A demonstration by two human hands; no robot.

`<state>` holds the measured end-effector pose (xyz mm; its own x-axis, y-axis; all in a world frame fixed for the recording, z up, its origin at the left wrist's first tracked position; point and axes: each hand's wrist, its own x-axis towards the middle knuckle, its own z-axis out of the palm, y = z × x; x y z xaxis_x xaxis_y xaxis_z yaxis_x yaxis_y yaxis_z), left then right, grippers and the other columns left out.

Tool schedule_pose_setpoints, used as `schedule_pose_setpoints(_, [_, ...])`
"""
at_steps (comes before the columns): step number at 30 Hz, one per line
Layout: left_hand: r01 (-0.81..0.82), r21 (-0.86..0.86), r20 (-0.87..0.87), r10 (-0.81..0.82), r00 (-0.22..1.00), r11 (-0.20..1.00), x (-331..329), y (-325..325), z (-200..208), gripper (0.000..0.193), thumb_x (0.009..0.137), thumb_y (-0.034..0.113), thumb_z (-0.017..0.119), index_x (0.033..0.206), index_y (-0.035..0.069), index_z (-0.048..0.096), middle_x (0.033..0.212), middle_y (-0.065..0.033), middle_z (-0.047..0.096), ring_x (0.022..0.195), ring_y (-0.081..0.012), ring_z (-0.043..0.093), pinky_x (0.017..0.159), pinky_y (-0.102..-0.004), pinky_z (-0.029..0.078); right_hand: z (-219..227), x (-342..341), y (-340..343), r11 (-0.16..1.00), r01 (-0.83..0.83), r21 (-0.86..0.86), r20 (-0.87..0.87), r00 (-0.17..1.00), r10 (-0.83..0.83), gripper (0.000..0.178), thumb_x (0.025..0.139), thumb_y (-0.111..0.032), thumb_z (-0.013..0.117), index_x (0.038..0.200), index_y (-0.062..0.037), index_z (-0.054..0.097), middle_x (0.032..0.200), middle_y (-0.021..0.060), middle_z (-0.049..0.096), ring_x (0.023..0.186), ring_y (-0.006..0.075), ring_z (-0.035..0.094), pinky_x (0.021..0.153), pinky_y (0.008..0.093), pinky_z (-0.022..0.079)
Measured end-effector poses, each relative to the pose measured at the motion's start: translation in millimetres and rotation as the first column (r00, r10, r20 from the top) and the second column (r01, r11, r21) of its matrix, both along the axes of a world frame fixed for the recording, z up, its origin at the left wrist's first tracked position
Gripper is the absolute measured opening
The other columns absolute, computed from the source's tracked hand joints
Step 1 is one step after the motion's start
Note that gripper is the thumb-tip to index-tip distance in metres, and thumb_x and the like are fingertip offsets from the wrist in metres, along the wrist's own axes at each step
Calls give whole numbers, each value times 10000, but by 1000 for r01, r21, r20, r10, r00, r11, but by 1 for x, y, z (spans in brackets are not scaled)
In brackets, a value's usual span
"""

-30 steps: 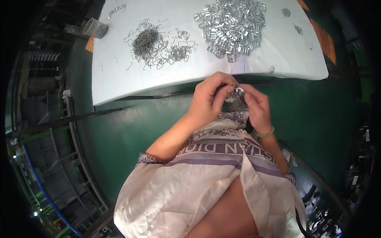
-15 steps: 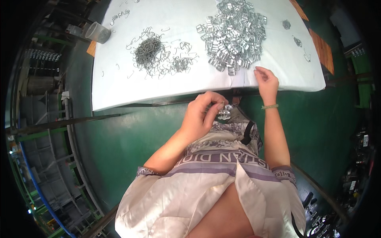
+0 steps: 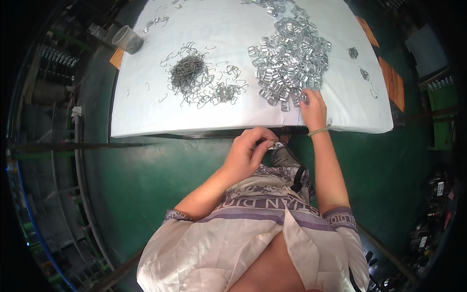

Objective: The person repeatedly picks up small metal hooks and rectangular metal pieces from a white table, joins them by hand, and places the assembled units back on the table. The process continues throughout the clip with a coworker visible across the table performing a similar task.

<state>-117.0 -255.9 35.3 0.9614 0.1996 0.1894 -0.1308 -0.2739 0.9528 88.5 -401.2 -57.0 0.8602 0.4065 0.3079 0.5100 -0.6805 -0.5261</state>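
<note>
Centrally in the frame, the left hand point(image 3: 247, 150) keeps thumb and fingers together, its grip clamped on a small metal piece point(image 3: 277, 145), shiny silver and largely hidden by the fingertips. Just beyond, right of centre, the right hand point(image 3: 315, 109) has its fingertips on the near edge of a heap of bright, ribbed metal clips point(image 3: 292, 58); whether that grip has closed on one, I cannot tell. Green floor point(image 3: 155, 170) spreads below the white-covered tabletop point(image 3: 350, 97), with dark racking point(image 3: 53, 185) along the left side. Left of the clips lies a tangled grey mound of wire hooks point(image 3: 187, 73). Farther off, upper left, a translucent tub point(image 3: 127, 40) leans outward, small dark-grey contents at its bottom.
</note>
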Motion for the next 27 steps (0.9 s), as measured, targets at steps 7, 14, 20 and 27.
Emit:
schedule_pose_setpoints(7, [6, 28, 31, -7, 999, 1000, 2, 1, -3, 20, 882, -12, 548, 900, -4, 547, 892, -107, 657, 851, -152, 612, 778, -277, 472, -1, 17, -16, 946, 169, 277, -485, 874, -14, 183, 766, -66, 702, 914, -36, 598, 758, 72, 616, 669, 176, 643, 580, 324, 501])
schedule_pose_setpoints(14, [14, 0, -5, -14, 1000, 1000, 1, -3, 0, 19, 892, -1, 546, 911, 2, 552, 889, -93, 658, 859, -141, 607, 790, -266, 467, 32, -7, -45, 681, 367, 634, -745, 527, 409, 402, 900, -65, 575, 1282, 4, 467, 907, 75, 623, 774, 177, 636, 702, 290, 549])
schedule_pose_setpoints(20, [36, -5, -25, -36, 999, 999, 3, -6, 4, 25, 887, -7, 547, 909, -4, 559, 892, -99, 662, 860, -139, 612, 788, -271, 474, 54, -55, -48, 553, 367, 748, -655, 541, 527, 130, 853, -20, 621, 946, -13, 530, 891, 69, 642, 776, 113, 597, 683, 253, 508])
schedule_pose_setpoints(27, [59, 11, -23, -59, 998, 998, 3, -17, 2, 34, 867, -24, 565, 896, -11, 579, 865, -91, 662, 824, -137, 623, 751, -264, 484, 80, -122, -39, 522, 402, 752, -651, 579, 491, 256, 839, -14, 649, 1071, 44, 556, 847, 75, 652, 683, 83, 557, 614, 212, 446])
